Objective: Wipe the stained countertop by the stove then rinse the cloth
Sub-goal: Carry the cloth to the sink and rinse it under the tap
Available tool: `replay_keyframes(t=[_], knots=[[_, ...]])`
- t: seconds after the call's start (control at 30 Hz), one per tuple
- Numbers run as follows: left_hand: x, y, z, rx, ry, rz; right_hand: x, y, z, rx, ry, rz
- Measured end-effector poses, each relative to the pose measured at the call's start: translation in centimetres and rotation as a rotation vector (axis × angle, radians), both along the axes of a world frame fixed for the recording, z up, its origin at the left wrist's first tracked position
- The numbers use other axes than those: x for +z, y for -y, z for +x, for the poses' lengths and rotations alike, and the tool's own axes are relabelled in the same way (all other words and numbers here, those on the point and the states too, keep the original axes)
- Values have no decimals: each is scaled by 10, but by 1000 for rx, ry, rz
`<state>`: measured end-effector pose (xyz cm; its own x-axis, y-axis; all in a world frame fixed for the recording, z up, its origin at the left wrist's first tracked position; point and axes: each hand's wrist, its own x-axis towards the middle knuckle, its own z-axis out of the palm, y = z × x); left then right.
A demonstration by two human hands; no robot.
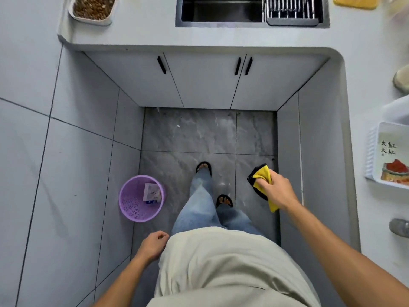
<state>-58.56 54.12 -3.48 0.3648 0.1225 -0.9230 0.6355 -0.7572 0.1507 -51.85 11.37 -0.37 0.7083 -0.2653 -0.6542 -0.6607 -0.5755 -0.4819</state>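
A pale grey countertop (141,34) wraps an L around a narrow kitchen floor of grey marbled tile (188,134), seen from the head camera looking straight down. A steel sink (221,9) is set into the far run, with a dish rack (292,12) at its right end and a tub of brown nuts (93,8) to its left. The right hand (276,189) is closed around a crumpled yellow cloth (262,175) with a dark edge, held in the air over the floor beside the right-hand counter. The left hand (152,243) hangs at the hip, fingers loosely curled, holding nothing. A purple basket (132,209) stands on the floor at left.
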Motion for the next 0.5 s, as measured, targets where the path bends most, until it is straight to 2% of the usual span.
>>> replay_keyframes(t=[0.23, 0.4, 0.5], knots=[[-3, 3, 135, -26, 29, -22, -4, -3, 93, -12, -33, 2], [4, 41, 263, 45, 107, -98, -11, 10, 109, -94, -103, -27], [12, 74, 334, -4, 201, -131, -15, 23, 109, -142, -164, -37]])
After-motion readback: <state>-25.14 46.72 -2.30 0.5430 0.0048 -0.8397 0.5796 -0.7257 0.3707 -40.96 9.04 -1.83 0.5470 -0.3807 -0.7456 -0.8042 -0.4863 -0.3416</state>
